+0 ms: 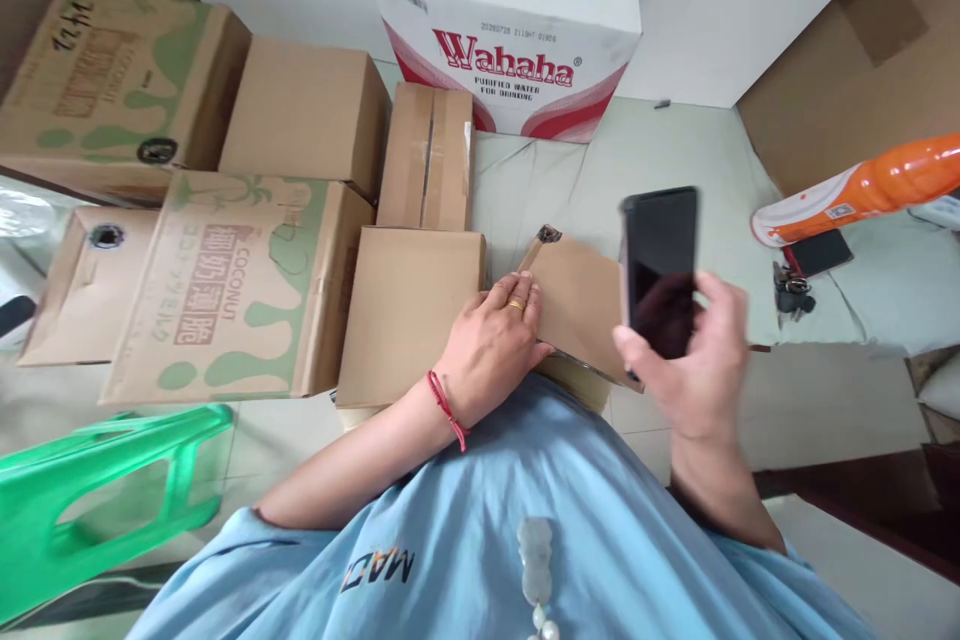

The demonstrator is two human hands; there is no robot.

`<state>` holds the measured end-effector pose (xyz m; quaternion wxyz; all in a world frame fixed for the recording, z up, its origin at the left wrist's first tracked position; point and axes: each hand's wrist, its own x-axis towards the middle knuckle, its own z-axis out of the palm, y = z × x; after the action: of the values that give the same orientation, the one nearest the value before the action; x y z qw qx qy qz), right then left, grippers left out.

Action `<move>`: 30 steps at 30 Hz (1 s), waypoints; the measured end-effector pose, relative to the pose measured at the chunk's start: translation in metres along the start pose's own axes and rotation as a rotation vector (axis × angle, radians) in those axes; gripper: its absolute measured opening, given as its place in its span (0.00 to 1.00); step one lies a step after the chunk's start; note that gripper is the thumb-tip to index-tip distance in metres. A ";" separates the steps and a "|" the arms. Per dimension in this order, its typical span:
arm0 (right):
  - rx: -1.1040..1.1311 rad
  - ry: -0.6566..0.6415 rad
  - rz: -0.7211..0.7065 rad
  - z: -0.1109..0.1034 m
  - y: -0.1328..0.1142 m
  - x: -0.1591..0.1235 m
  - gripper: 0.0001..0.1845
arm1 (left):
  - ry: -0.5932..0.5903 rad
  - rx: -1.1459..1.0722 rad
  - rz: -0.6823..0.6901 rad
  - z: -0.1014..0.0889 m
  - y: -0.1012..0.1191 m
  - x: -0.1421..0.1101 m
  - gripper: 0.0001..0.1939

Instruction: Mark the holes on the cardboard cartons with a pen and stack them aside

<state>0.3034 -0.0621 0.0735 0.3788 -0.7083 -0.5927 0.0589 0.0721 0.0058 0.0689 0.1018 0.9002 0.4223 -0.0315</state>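
My right hand (701,360), slightly blurred, grips a black smartphone (661,265) upright, its dark screen towards me. The phone is in front of the right edge of a cardboard box (577,295), which sits at an angle close to my body and has a dark patch at its far corner. My left hand (491,345) lies on the left edge of that box, fingers stretched forward and nothing visible in them. Beside it on the left stands a plain closed cardboard box (412,310), and the left fingers lie across the gap between the two.
Coconut cartons (247,290) and plain boxes (300,110) stand to the left, above a green plastic stool (172,490). A white Wahaha water carton (510,50) is at the back. On the right are an orange bottle (862,190) and keys (793,292) on the pale-covered table (675,145).
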 end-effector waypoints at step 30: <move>-0.040 -0.115 -0.040 0.059 -0.042 -0.010 0.45 | 0.108 -0.319 0.143 0.000 -0.034 -0.001 0.27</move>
<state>0.2355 -0.0427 0.0539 0.3308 -0.6992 -0.6287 0.0802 0.0451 0.0261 0.0632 0.2226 0.9007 0.3617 0.0914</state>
